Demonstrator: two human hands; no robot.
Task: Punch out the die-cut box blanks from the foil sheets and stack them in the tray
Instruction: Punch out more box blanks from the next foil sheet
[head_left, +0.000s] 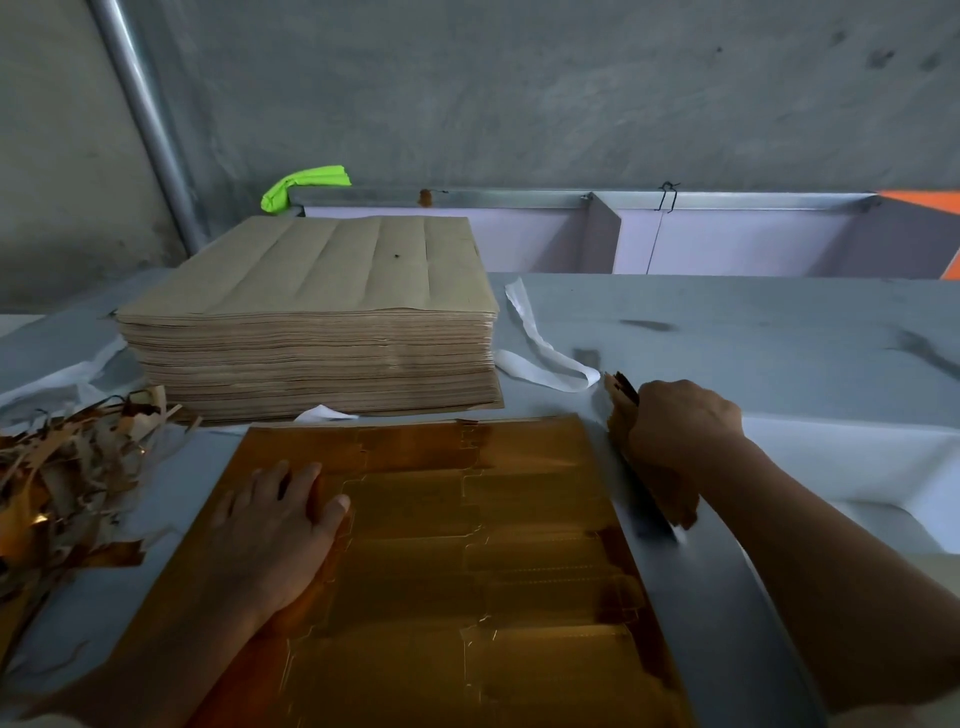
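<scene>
A gold foil sheet (467, 561) with die-cut box outlines lies flat on the grey table in front of me. My left hand (275, 535) presses flat on its left part, fingers spread and straight. My right hand (680, 426) is just off the sheet's right edge and grips a strip of brown-backed waste trim (621, 410) that hangs down beside the sheet. A tall stack of sheets (317, 317), brown backs up, stands behind the foil sheet.
A heap of torn foil and brown scraps (62, 478) lies at the left. White paper strips (540, 353) curl beside the stack. A divided white tray with a metal rim (675, 234) runs along the far edge. White sheeting (857, 457) drapes at right.
</scene>
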